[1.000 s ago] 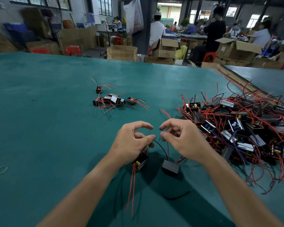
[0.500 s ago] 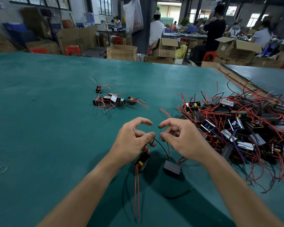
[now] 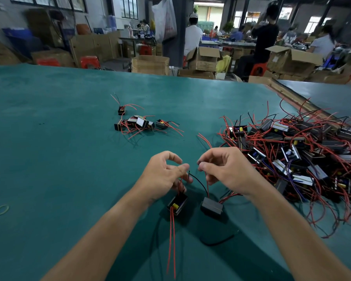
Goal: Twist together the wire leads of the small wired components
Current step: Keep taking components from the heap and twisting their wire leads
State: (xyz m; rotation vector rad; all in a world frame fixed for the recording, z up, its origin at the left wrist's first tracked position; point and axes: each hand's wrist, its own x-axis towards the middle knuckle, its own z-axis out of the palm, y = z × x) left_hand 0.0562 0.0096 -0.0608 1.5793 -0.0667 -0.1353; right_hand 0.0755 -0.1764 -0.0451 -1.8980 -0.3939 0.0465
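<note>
Since a moment ago my hands have parted slightly, the black lead (image 3: 199,180) arching loose between them, while my left hand (image 3: 162,175) curls round the red leads (image 3: 180,186) of the yellow-capped component (image 3: 177,203) and my right hand (image 3: 229,171) pinches a red lead (image 3: 207,183) of the grey component (image 3: 211,207), both components just beneath my hands at the near side of the green table (image 3: 69,159).

A broad teal-green work table (image 3: 49,138) fills the near scene. Beyond its far edge stand brown cardboard boxes (image 3: 150,64), red plastic stools (image 3: 89,61) and a dark pillar (image 3: 173,51); windows (image 3: 130,7) line the far-left wall.
</note>
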